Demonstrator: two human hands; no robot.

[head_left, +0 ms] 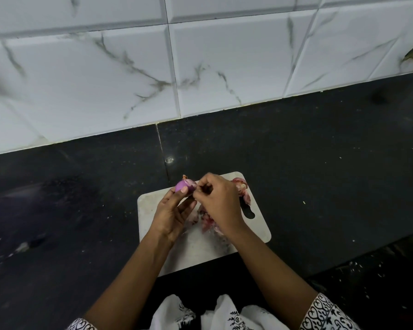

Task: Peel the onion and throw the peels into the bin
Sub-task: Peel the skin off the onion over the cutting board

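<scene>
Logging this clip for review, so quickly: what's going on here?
A person stands at a dark counter and peels a small purple onion over a white cutting board. The left hand holds the onion up, and the right hand pinches at its right side. Much of the onion already looks bare. Loose peels lie on the board beneath and beyond the hands. No bin is in view.

Forearms extended, the left hand [171, 210] holds an onion [184, 185] aloft; the right hand [218, 198], curled tight, pinches at its side.
</scene>
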